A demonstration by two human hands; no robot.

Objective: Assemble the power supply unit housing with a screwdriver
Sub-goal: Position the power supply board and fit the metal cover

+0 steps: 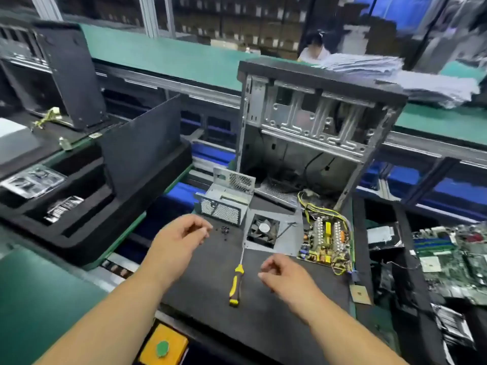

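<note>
Left hand (181, 234): hovering, fingers loosely curled, holding nothing.
Right hand (286, 275): same, relaxed, nothing grasped.
Screwdriver (236, 283): flat on the mat, between both hands.
Housing (224, 200): twelve o'clock of the screwdriver.

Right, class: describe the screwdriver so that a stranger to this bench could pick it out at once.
Start at the open computer case standing at the back of the dark mat. Come forward past the metal plate with the fan. The screwdriver lies flat between the two hands, the only tool here, with a yellow and black handle.
</note>
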